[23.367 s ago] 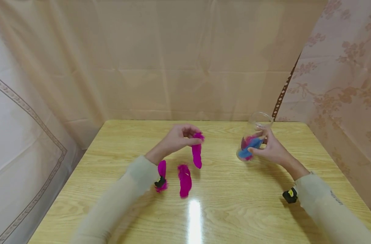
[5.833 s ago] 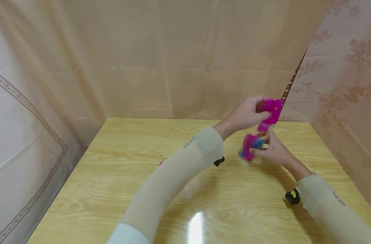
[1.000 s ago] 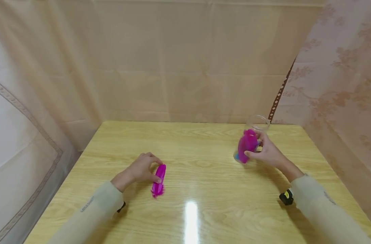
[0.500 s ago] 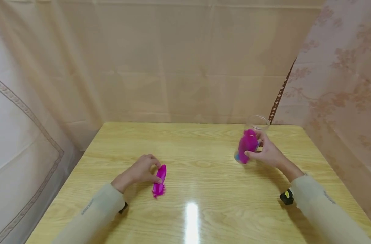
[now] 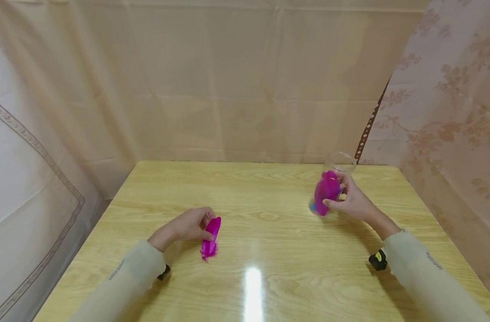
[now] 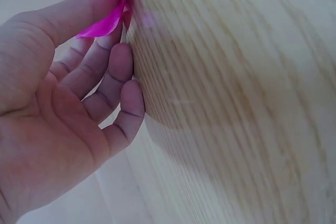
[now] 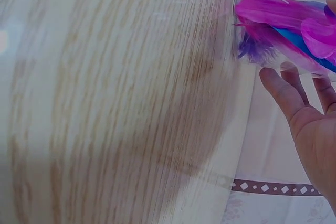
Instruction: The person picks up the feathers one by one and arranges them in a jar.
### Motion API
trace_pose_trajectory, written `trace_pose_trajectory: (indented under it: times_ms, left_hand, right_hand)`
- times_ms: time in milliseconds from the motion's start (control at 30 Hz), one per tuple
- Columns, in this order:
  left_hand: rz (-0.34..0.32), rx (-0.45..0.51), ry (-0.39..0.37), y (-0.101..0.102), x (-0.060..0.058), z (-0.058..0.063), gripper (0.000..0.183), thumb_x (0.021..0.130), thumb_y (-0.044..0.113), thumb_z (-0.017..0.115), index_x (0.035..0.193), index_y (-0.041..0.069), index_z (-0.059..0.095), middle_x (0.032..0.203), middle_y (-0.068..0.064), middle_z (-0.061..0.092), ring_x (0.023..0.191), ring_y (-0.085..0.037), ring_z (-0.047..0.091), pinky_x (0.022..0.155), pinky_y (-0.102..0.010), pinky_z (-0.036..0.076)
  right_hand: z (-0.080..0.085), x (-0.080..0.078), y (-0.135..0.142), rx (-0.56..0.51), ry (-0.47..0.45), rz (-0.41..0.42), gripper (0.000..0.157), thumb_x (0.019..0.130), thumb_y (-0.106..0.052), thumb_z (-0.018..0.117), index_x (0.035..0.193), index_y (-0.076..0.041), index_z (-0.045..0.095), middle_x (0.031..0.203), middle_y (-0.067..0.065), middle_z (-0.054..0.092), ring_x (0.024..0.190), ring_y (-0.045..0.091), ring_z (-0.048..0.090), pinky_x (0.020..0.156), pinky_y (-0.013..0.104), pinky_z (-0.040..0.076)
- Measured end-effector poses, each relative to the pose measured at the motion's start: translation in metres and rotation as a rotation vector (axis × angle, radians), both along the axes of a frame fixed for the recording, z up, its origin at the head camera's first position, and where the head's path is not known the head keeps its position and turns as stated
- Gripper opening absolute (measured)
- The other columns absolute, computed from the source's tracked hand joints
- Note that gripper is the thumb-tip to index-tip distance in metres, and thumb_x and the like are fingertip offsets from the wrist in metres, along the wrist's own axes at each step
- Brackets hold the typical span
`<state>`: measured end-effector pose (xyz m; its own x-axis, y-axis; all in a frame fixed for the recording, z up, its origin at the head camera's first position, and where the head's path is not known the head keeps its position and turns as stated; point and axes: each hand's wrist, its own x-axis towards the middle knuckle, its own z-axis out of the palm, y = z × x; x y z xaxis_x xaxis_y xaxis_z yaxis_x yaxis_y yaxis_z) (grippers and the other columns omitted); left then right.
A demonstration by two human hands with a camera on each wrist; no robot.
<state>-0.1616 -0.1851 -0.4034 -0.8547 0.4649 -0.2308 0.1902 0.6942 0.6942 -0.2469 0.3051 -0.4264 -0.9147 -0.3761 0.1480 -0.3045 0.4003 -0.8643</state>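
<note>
Left of centre on the table, my left hand pinches a magenta feather between thumb and fingers. In the left wrist view the feather bends under the thumb, and the other fingers curl close to the wood. My right hand grips a clear jar around its side at the table's right. The jar stands on the table, open at the top and slightly tilted. Magenta feathers fill much of it, with blue and purple feathers among them. Part of the jar lies outside the right wrist view.
The pale wooden table reflects a bright light streak near the front. A beige curtain hangs behind its back edge. Patterned cloth hangs at the right and white cloth at the left.
Earlier, my left hand held a magenta feather over the jar; it has since come back left to another feather. In the last second its fingers have curled in. My right hand stays on the jar.
</note>
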Motion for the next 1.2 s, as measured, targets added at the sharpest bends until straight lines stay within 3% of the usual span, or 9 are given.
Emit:
trace_pose_trajectory:
  times_ms: [267,400,600,800,967,1200]
  left_hand:
    - [-0.006,-0.009,0.031,0.000,0.000,0.003,0.032,0.089,0.001,0.075,0.115,0.004,0.057,0.089,-0.002,0.062,0.079,-0.015,0.058,0.071,-0.031,0.053]
    - [0.056,0.019,0.059,-0.001,0.000,0.003,0.028,0.091,0.002,0.071,0.116,0.003,0.059,0.093,-0.004,0.062,0.082,-0.017,0.059,0.070,-0.031,0.053]
    - [0.149,0.138,0.075,-0.005,-0.004,0.006,0.020,0.091,0.001,0.065,0.111,-0.001,0.065,0.094,-0.008,0.064,0.083,-0.020,0.058,0.067,-0.029,0.053]
    - [0.155,0.175,0.049,-0.010,-0.004,0.011,0.012,0.092,0.000,0.064,0.103,-0.001,0.068,0.095,-0.009,0.067,0.081,-0.020,0.061,0.069,-0.029,0.054]
    - [0.169,0.190,0.048,-0.014,-0.002,0.013,0.017,0.091,0.000,0.064,0.107,-0.003,0.066,0.097,-0.009,0.069,0.086,-0.020,0.062,0.071,-0.027,0.054]
    - [0.145,0.232,0.040,-0.013,0.000,0.016,0.019,0.091,-0.001,0.065,0.110,-0.005,0.064,0.098,-0.014,0.068,0.085,-0.020,0.060,0.068,-0.026,0.052]
  right_hand:
    - [0.001,0.001,0.000,0.018,-0.005,-0.003,0.090,0.088,-0.010,0.080,0.156,-0.014,0.022,0.133,0.021,0.042,0.110,0.038,0.053,0.085,0.038,0.055]
    - [0.002,0.001,0.000,0.015,-0.004,0.000,0.092,0.088,-0.010,0.081,0.157,-0.015,0.021,0.133,0.020,0.042,0.110,0.036,0.052,0.086,0.040,0.056]
    - [0.002,-0.001,0.001,0.030,-0.007,0.000,0.094,0.087,-0.011,0.081,0.157,-0.017,0.019,0.134,0.019,0.043,0.110,0.035,0.051,0.087,0.045,0.055]
    - [0.000,-0.005,0.002,0.026,-0.007,0.002,0.094,0.087,-0.009,0.081,0.157,-0.017,0.019,0.135,0.019,0.042,0.110,0.035,0.051,0.085,0.039,0.056]
    - [0.001,-0.005,0.001,0.019,-0.011,0.010,0.094,0.087,-0.009,0.081,0.157,-0.016,0.019,0.132,0.020,0.041,0.110,0.034,0.051,0.085,0.037,0.056]
    - [0.001,-0.003,0.002,0.016,-0.012,0.006,0.093,0.087,-0.010,0.081,0.156,-0.018,0.020,0.132,0.019,0.041,0.111,0.035,0.050,0.086,0.042,0.056]
